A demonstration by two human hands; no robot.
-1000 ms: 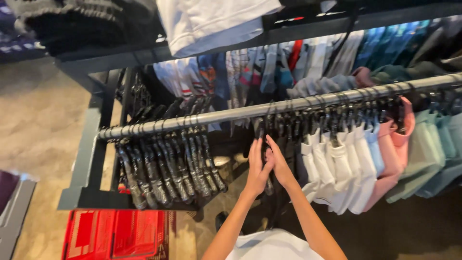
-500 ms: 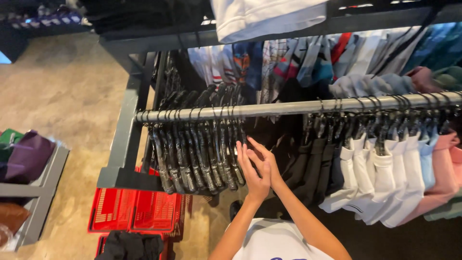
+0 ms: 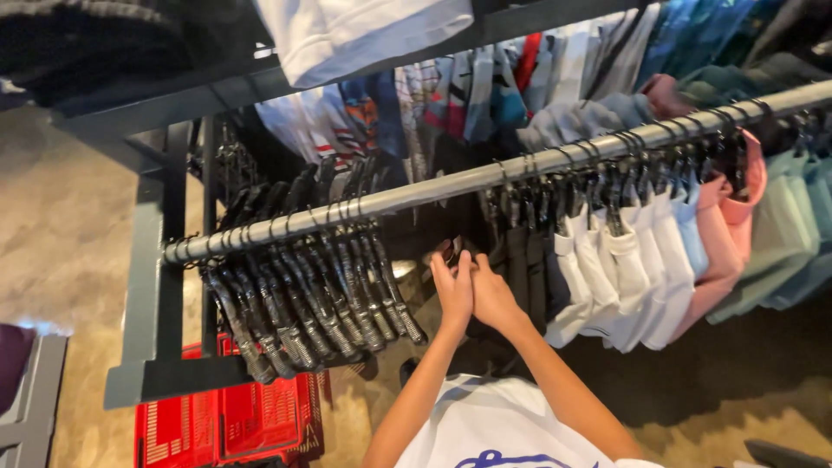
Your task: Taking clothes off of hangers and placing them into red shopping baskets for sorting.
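Observation:
My left hand and my right hand are raised side by side, touching each other, just under a grey metal clothes rail. Their fingertips reach into a gap in the row, against black garments and a dark hanger. What the fingers grip is hidden. To the left of my hands hang several empty black hangers. To the right hang white shirts, then pink ones and pale green ones.
The rail sits in a dark metal frame. A red plastic basket lies on the floor below the hangers. Folded white cloth lies on the top shelf, with patterned shirts hanging behind. A grey shelf unit stands at the far left.
My view has swung right and closer to the rail. My hands have risen and closed together from spread fingers, reaching deeper among the black garments.

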